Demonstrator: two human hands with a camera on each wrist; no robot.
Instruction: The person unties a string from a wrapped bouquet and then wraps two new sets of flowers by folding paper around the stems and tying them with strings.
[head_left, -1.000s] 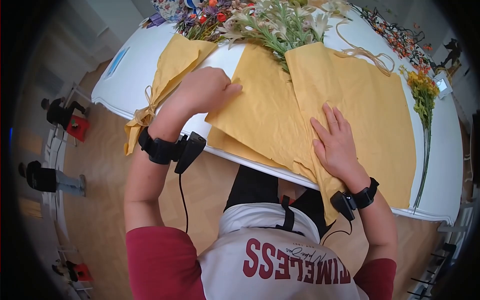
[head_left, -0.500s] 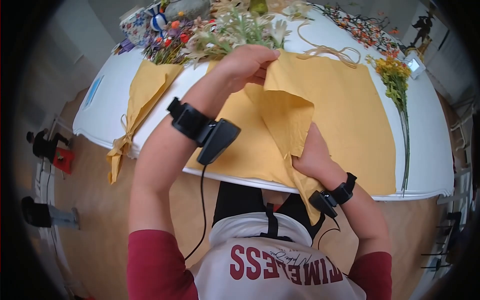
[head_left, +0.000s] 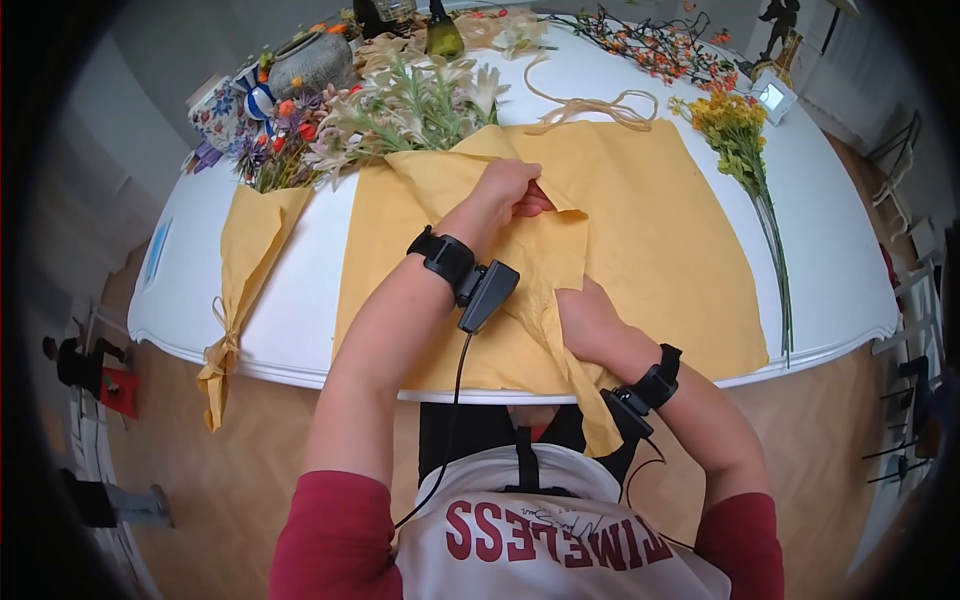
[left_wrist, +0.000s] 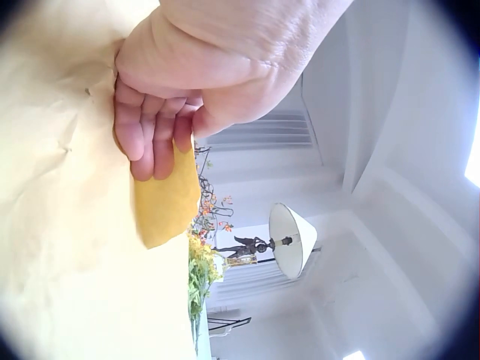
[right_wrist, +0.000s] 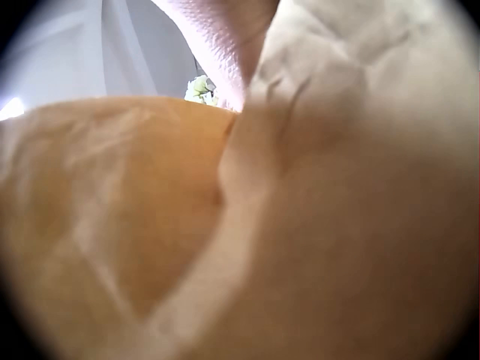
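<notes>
My left hand (head_left: 507,190) pinches the edge of a folded flap of yellow wrapping paper (head_left: 660,220). In the left wrist view the fingers (left_wrist: 154,146) curl on the flap, with the thumb near its edge. White lilies (head_left: 425,105) with green leaves stick out of the top of the paper wrap. Lower down, my right hand (head_left: 592,322) lies against the narrow end of the wrap, its fingers hidden beneath the fold. The right wrist view is mostly filled by creased paper (right_wrist: 112,202).
A wrapped, tied bouquet (head_left: 250,250) lies at left on the white table (head_left: 300,340). Yellow flowers (head_left: 735,140) lie at right. Tan cord (head_left: 600,105), orange-berried branches (head_left: 650,50), a grey pot (head_left: 312,65) and a floral vase (head_left: 215,110) are at the back.
My left hand has moved right, bringing the paper flap over the wrap. My right hand, earlier flat on the paper, now has its fingers under the fold. The view has shifted.
</notes>
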